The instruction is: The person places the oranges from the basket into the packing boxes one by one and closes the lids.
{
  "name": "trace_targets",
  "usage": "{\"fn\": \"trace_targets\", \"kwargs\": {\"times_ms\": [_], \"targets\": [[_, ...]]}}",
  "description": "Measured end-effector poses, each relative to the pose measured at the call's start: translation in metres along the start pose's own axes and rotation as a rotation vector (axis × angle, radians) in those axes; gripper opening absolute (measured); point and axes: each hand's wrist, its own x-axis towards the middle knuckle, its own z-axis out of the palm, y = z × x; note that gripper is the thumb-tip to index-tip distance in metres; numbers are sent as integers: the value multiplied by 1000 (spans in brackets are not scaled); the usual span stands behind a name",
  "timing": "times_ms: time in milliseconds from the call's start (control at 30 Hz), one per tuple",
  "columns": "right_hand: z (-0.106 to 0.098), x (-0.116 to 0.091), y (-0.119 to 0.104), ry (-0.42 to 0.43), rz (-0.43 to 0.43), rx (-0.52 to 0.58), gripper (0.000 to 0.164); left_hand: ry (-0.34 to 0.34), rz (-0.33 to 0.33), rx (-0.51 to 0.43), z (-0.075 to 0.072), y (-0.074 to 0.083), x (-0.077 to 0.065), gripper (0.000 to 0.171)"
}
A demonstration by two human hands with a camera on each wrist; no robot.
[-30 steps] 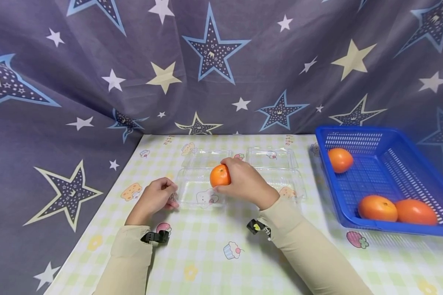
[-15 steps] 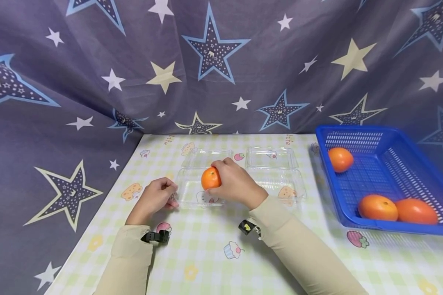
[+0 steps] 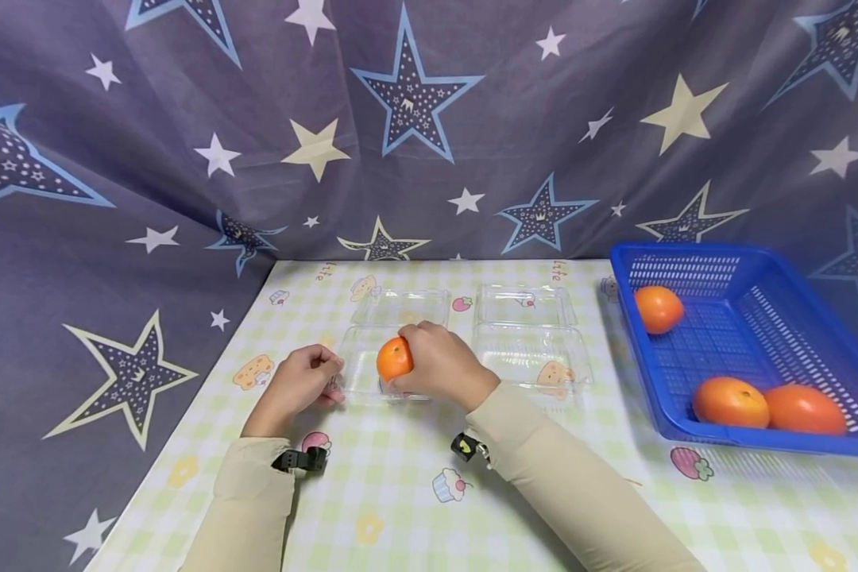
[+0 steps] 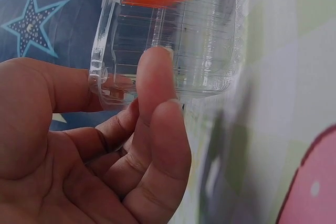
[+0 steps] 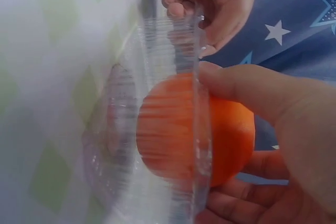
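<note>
In the head view my right hand (image 3: 439, 364) grips an orange (image 3: 395, 359) over the left clear plastic clamshell box (image 3: 361, 377). The right wrist view has the lower part of the orange (image 5: 173, 124) below the box's rim, seen through its ribbed wall; thumb and fingers lie on either side of the fruit. My left hand (image 3: 302, 385) pinches the left end of the same box at its rim. In the left wrist view the thumb is at one side of the box corner (image 4: 113, 85), with fingertips against the end wall. Whether the orange touches the box floor cannot be seen.
A second clear clamshell box (image 3: 522, 349) lies unfolded just to the right. At the right of the table stands a blue perforated basket (image 3: 647, 373) with three oranges (image 3: 732, 403) in it. A star-patterned curtain (image 3: 429, 191) hangs behind the checked tablecloth (image 3: 372, 485).
My right hand has carried the orange leftward and down into the left part of the box. The left hand stays where it was on the box's end.
</note>
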Motion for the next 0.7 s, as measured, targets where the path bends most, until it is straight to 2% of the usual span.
{"fn": "trace_targets", "kwargs": {"times_ms": [100, 233, 500, 700], "targets": [[3, 1, -1, 10, -6, -1, 55, -3, -5, -2, 1, 1, 0, 30], [6, 2, 0, 10, -10, -7, 52, -1, -7, 4, 1, 2, 0, 29], [14, 4, -1, 17, -17, -46, 55, 1, 2, 11, 0, 0, 1, 29], [20, 7, -3, 21, -8, -24, 60, 4, -7, -5, 1, -1, 2, 28]]}}
